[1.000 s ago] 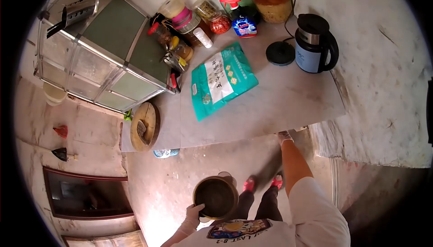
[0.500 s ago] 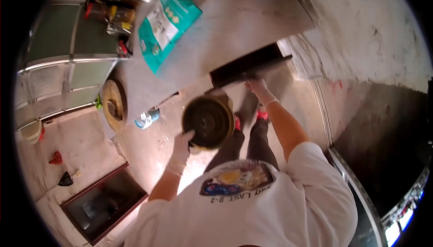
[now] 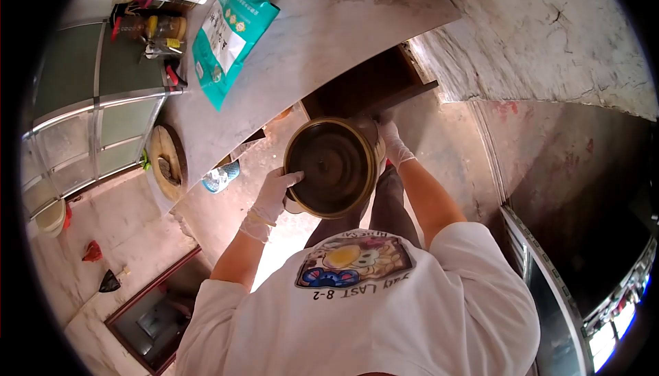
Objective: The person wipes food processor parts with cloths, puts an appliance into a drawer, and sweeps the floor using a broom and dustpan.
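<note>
A round, deep pot [image 3: 328, 168] with a dark brown inside and a dull gold rim is held up in front of my body. My gloved left hand [image 3: 276, 194] grips its left side, thumb over the rim. Just beyond the pot's right side, my gloved right hand [image 3: 391, 141] reaches to the front board of a dark wooden drawer [image 3: 364, 91]. Its fingers are at the board's edge, with the tips partly hidden. The drawer stands out from under the countertop, and its brown inside shows.
On the grey countertop [image 3: 309, 33] lies a green-and-white bag [image 3: 230, 36]. Jars [image 3: 165, 27] stand at the upper left, near a round wooden chopping board [image 3: 166, 160]. A blue-and-white container [image 3: 221, 175] is below the counter. A rough wall [image 3: 535, 26] rises at the right.
The drawer is pulled farther out and shows more of its inside. The pot has moved right and up with my left hand, closer to my right hand. The view has shifted slightly.
</note>
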`<state>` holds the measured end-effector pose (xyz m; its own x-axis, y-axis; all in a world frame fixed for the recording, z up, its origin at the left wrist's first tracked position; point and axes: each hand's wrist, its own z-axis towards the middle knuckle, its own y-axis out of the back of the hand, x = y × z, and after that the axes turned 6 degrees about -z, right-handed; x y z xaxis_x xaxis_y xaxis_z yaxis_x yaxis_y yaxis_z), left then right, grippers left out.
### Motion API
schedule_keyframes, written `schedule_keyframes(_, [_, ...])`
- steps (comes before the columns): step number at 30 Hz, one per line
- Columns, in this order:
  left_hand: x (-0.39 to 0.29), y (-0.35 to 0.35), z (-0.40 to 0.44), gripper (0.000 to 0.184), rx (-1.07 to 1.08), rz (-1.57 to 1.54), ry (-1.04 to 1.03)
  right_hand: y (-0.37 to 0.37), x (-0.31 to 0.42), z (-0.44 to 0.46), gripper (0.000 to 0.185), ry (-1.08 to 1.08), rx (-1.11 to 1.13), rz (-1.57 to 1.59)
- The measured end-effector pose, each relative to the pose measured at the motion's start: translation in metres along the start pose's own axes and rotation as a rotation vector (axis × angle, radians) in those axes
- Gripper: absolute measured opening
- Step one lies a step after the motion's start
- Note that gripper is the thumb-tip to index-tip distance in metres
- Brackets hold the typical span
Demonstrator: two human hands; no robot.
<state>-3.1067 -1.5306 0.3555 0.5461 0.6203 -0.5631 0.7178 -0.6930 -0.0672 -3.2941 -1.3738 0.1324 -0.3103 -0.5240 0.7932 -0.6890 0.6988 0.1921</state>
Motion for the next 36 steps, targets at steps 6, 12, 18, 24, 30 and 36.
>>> schedule_keyframes(6, [-0.025, -0.013, 0.001, 0.027, 0.048, -0.024, -0.03, 0.003, -0.038, -0.032, 0.029, 0.021, -0.002, -0.02])
schedule_keyframes(12, [-0.034, -0.025, 0.05, 0.027, 0.046, -0.054, -0.039, 0.002, -0.052, -0.037, 0.032, -0.055, 0.023, 0.05])
schedule_keyframes(18, [-0.053, -0.027, 0.099, 0.036, 0.113, 0.014, 0.005, -0.002, -0.065, -0.031, 0.032, -0.055, 0.034, 0.014])
schedule_keyframes(24, [-0.064, -0.032, 0.1, 0.047, 0.208, 0.027, 0.126, 0.004, -0.045, -0.048, 0.035, -0.137, 0.002, -0.025])
schedule_keyframes(30, [-0.07, -0.042, 0.102, 0.054, 0.215, 0.042, 0.183, -0.004, -0.075, -0.051, 0.038, -0.14, -0.019, 0.022])
schedule_keyframes(36, [-0.073, -0.05, 0.101, 0.056, 0.227, 0.049, 0.157, 0.002, -0.057, -0.06, 0.036, -0.095, -0.06, -0.086])
